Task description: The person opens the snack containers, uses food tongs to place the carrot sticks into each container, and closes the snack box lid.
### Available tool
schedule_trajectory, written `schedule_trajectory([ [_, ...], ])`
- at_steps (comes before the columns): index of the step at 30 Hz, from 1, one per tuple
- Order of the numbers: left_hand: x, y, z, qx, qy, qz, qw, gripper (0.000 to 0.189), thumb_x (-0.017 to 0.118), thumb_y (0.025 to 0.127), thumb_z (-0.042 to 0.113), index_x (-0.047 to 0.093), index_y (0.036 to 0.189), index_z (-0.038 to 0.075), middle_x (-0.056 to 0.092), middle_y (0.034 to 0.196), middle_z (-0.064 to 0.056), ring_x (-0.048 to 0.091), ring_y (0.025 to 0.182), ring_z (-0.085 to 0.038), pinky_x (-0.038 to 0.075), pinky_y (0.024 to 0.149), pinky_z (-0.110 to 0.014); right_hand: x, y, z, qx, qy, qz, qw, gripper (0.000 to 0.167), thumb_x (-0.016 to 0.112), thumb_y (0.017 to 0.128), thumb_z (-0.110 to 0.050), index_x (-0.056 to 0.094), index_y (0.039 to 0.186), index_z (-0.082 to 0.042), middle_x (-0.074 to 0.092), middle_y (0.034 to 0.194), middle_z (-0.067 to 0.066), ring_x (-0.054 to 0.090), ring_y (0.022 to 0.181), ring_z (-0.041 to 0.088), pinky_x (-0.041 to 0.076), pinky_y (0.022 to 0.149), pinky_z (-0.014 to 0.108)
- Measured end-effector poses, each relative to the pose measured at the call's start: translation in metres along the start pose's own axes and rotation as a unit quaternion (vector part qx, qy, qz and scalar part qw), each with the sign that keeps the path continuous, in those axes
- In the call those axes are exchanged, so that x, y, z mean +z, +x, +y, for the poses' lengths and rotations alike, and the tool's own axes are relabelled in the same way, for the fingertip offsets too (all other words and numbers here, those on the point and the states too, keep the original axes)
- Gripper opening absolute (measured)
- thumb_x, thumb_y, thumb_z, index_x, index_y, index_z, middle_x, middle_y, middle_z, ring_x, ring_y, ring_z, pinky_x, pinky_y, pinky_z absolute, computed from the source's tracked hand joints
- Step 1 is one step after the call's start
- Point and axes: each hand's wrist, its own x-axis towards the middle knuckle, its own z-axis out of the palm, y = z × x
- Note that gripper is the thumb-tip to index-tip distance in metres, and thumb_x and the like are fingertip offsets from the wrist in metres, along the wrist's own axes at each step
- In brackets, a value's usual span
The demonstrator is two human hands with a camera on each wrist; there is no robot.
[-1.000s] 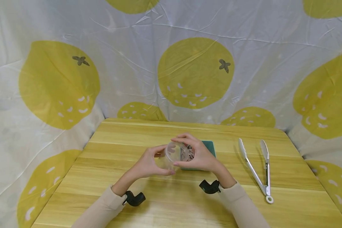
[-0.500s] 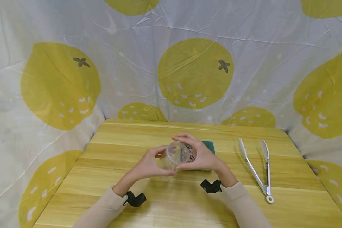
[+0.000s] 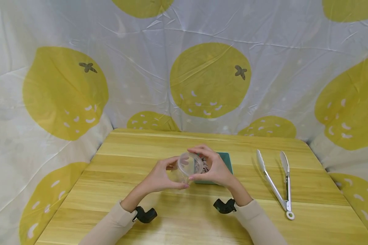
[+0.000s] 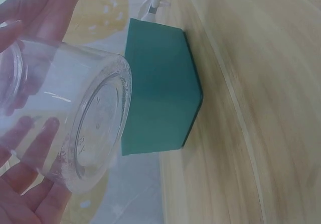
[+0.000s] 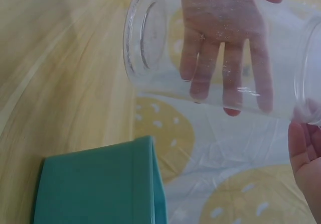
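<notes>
A clear see-through jar (image 3: 187, 166) is held tilted above the table between both hands, its round rim toward the head camera. My left hand (image 3: 160, 175) grips the jar's body, fingers behind it and thumb in front. My right hand (image 3: 216, 169) curves round the rim end with fingertips and thumb; I cannot tell whether a lid is on. In the left wrist view the jar's base (image 4: 98, 128) points toward the table, and nothing shows inside. Just behind the right hand stands a green box (image 3: 225, 159), partly covered, with small brownish pieces (image 3: 205, 164) in it.
Metal tongs (image 3: 288, 200) lie spread on the wooden table (image 3: 135, 153), right of the box. A lemon-print cloth (image 3: 208, 78) hangs behind the table and at both sides. Black wrist cameras (image 3: 145, 215) sit at both cuffs.
The right fingers and thumb have shifted slightly along the jar's rim. The left hand and the jar stay almost in place.
</notes>
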Motion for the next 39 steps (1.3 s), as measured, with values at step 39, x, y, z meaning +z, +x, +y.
schedule_trajectory([
  [39,-0.003,-0.001,0.026,-0.01,-0.006,0.001,0.9999,0.069,0.091,0.071,0.009,0.06,0.132,-0.003,0.069,0.117,-0.007,0.065,0.104,-0.019,0.053,0.093,-0.039,0.004,-0.004,-0.008,0.006,-0.004,0.022,0.9997,0.079,0.088,0.07,0.006,0.053,0.141,0.001,0.048,0.129,0.018,0.045,0.11,0.048,0.047,0.091,0.038],
])
